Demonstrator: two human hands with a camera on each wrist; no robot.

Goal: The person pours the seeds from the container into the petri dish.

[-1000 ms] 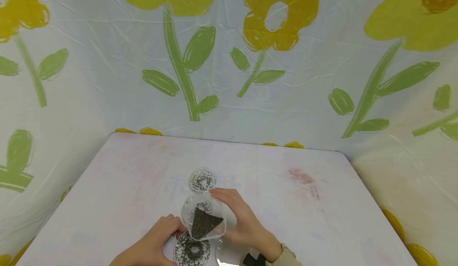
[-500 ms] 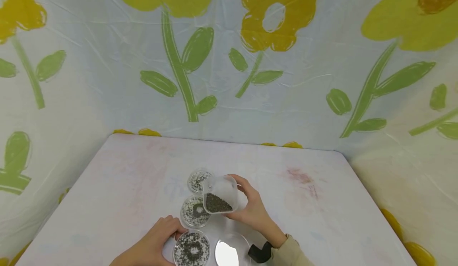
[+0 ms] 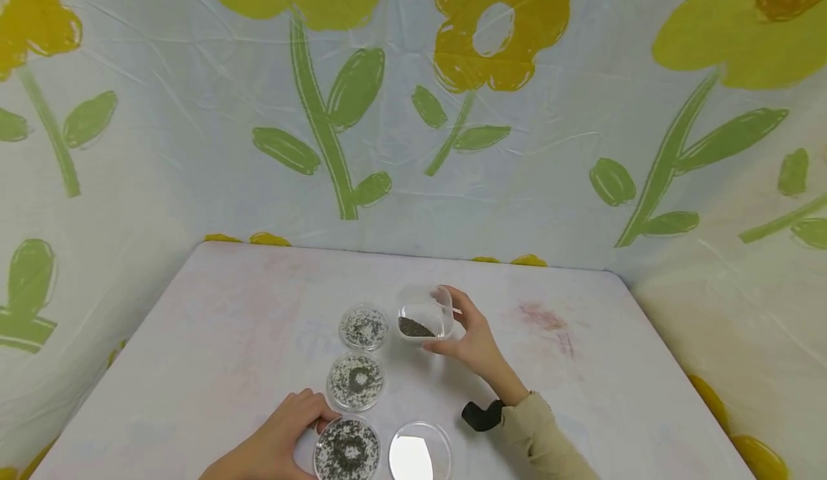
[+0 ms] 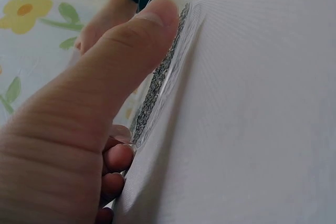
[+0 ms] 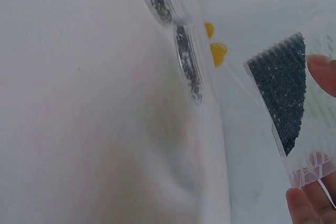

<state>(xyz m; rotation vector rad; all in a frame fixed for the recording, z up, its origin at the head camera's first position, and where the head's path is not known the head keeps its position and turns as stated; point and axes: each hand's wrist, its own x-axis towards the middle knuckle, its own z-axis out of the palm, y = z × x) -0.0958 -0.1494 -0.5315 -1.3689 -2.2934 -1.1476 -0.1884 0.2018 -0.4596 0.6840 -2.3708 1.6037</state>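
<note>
My left hand [image 3: 284,433] holds the nearest clear petri dish [image 3: 347,448] by its rim. In the left wrist view the thumb lies on one side of that dish and curled fingers on the other, with dark grains inside the wall. My right hand [image 3: 477,347] grips a clear plastic tub [image 3: 424,308] by its sides, raised above the table and tilted. Small dark grains [image 5: 283,87] are heaped in one corner of the tub. Beyond the held dish stand a middle petri dish [image 3: 355,382] and a far petri dish [image 3: 364,327], both scattered with dark grains over white.
A clear round lid or dish [image 3: 420,451] lies right of the nearest petri dish, reflecting light. A black wrist piece [image 3: 482,416] sits by the right sleeve [image 3: 543,430]. The pale table [image 3: 258,308] ends at a flower-printed curtain [image 3: 400,200].
My right hand has carried the tub away from over the middle dish, to the right and farther back, tilting it less. My left hand stays on the nearest dish.
</note>
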